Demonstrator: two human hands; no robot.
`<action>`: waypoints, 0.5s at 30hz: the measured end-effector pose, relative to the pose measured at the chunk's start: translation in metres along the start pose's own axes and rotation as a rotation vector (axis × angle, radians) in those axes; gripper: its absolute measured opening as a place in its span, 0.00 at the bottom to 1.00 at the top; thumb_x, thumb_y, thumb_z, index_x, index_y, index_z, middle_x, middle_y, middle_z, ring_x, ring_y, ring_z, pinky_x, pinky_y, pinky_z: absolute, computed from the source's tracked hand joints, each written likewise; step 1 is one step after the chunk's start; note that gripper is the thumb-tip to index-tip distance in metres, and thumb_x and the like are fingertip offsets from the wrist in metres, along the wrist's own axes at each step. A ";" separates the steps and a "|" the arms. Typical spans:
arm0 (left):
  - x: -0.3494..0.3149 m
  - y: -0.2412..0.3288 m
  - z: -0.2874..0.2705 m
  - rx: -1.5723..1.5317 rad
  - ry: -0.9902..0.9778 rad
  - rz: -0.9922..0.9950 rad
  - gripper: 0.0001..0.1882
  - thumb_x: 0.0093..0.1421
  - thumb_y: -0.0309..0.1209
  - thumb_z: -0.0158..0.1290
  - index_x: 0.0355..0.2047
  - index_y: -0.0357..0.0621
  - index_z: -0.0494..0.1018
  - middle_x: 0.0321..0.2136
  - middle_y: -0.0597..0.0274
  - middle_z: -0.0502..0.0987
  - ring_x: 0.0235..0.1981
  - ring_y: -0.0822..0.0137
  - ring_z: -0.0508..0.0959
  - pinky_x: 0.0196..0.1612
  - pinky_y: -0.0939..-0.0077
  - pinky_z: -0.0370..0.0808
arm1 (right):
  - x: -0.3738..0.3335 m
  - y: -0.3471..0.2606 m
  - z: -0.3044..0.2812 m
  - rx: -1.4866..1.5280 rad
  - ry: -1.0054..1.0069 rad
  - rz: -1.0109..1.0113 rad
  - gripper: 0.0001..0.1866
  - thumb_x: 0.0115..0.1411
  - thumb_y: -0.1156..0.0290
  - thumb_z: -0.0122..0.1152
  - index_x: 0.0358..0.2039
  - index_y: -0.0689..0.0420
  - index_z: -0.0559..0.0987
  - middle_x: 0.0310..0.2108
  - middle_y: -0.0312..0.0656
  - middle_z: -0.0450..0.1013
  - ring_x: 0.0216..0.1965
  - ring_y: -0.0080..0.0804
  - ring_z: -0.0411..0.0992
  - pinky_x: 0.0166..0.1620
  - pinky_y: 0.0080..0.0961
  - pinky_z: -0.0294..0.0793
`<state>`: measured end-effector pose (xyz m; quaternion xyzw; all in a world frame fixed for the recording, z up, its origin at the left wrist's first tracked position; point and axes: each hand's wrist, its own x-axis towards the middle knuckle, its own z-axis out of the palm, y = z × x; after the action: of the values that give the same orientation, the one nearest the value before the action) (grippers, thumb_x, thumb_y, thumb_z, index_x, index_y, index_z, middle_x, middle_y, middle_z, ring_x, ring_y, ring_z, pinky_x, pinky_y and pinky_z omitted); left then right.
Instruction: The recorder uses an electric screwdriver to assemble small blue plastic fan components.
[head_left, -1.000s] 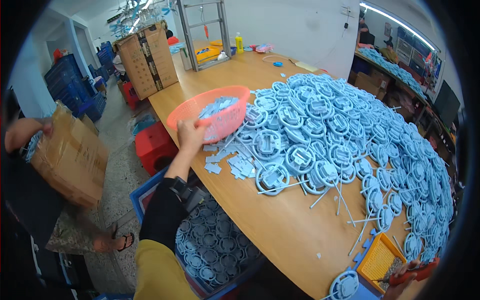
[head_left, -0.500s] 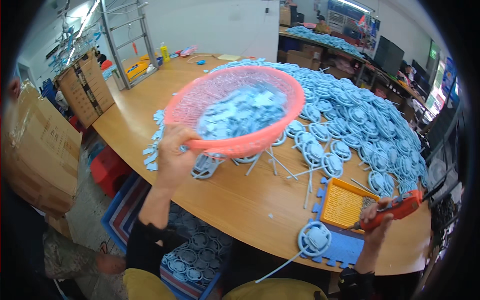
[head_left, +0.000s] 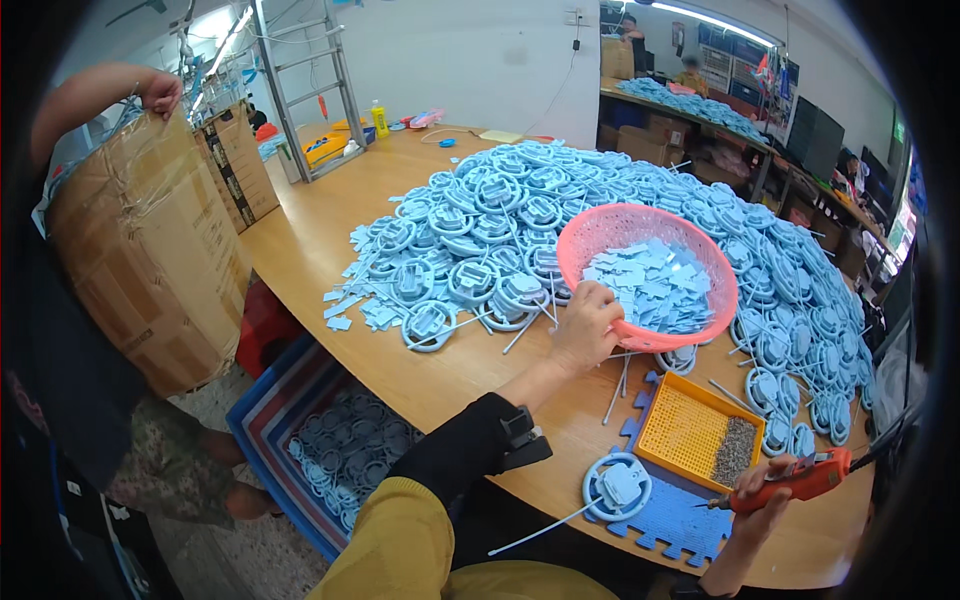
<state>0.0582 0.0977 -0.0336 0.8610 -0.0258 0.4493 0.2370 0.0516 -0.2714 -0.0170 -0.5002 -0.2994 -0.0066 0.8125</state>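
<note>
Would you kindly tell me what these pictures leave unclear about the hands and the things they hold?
Head view only:
- Left hand: fingertips hidden behind the rim of the pink plastic basket.
- Orange electric screwdriver in the right hand: its bit is too small to make out.
- Grey contents of the yellow plastic tray: too small to identify.

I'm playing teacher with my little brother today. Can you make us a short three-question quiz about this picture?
1. True or false: the left hand grips the rim of the pink basket.
2. What does the right hand hold? A) scissors B) an orange electric screwdriver C) a yellow bottle
3. Fill in: the small yellow tray holds a heap of tiny grey ____ in one corner.

Key
1. True. The basket holds flat pale blue plastic pieces.
2. B.
3. Screws, as far as the view shows; the tray sits beside a blue foam mat.
</note>
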 end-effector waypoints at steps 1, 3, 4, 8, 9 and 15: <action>-0.006 -0.004 -0.003 0.150 -0.020 0.032 0.16 0.41 0.29 0.62 0.33 0.44 0.76 0.48 0.53 0.69 0.53 0.50 0.65 0.55 0.56 0.63 | 0.001 0.002 0.000 0.001 -0.005 -0.006 0.31 0.53 0.41 0.60 0.42 0.55 0.65 0.19 0.33 0.63 0.17 0.20 0.61 0.22 0.17 0.60; -0.009 0.011 -0.038 0.241 -0.022 0.028 0.19 0.42 0.32 0.62 0.37 0.47 0.76 0.49 0.55 0.68 0.55 0.51 0.62 0.55 0.55 0.62 | -0.002 0.000 -0.006 -0.022 0.044 0.004 0.32 0.53 0.41 0.60 0.42 0.55 0.65 0.19 0.32 0.63 0.17 0.20 0.61 0.22 0.17 0.60; -0.011 0.008 -0.064 0.345 -0.017 0.035 0.22 0.43 0.36 0.62 0.41 0.49 0.76 0.50 0.57 0.68 0.58 0.53 0.60 0.55 0.54 0.60 | -0.002 0.000 -0.008 -0.033 0.087 0.004 0.32 0.53 0.40 0.59 0.42 0.55 0.65 0.19 0.32 0.62 0.16 0.20 0.60 0.21 0.16 0.59; -0.067 -0.140 -0.182 0.464 0.261 -0.342 0.28 0.45 0.38 0.64 0.46 0.41 0.71 0.44 0.46 0.71 0.47 0.48 0.70 0.50 0.59 0.66 | -0.003 -0.003 -0.016 -0.131 0.105 -0.009 0.32 0.53 0.40 0.59 0.42 0.55 0.64 0.18 0.31 0.61 0.15 0.18 0.59 0.19 0.15 0.59; -0.113 -0.206 -0.226 0.795 0.347 -0.377 0.29 0.49 0.43 0.62 0.46 0.38 0.70 0.44 0.44 0.70 0.48 0.48 0.69 0.51 0.59 0.65 | 0.000 -0.002 -0.014 -0.120 0.098 -0.006 0.32 0.53 0.40 0.59 0.42 0.55 0.64 0.18 0.31 0.61 0.15 0.18 0.59 0.19 0.15 0.59; -0.179 -0.322 -0.321 0.733 0.063 -0.945 0.41 0.58 0.56 0.46 0.62 0.38 0.55 0.60 0.39 0.56 0.61 0.43 0.57 0.62 0.57 0.55 | 0.020 0.014 -0.003 -0.187 0.100 0.077 0.28 0.58 0.42 0.54 0.42 0.54 0.63 0.18 0.31 0.59 0.15 0.18 0.58 0.20 0.14 0.61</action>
<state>-0.2096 0.4910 -0.1432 0.7911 0.5237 0.2999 0.0992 0.0741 -0.2615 -0.0191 -0.5838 -0.2373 -0.0284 0.7760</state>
